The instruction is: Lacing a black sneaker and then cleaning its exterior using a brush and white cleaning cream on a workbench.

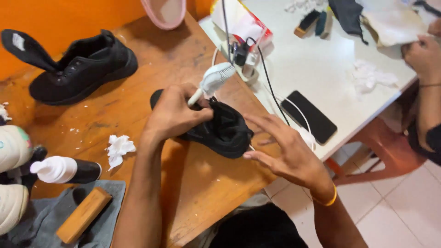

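A black shoe point(226, 132) lies on the wooden table point(138, 96) in front of me. My left hand point(172, 115) presses on the shoe and grips a white brush point(215, 79), whose bristle head sticks up past the shoe. My right hand point(287, 149), with a yellow band at the wrist, has its fingers spread. Its fingertips touch the shoe's near end. A second black shoe point(82, 64) with its tongue pulled up stands at the table's far left.
A crumpled tissue point(119, 148), a dark bottle with a white cap point(64, 170) and a wooden block brush point(83, 215) on a grey cloth point(41, 222) lie at the left. On the white table point(321, 64) are a phone point(308, 116), cables and tissues. Another person's hand point(422, 55) is at the right.
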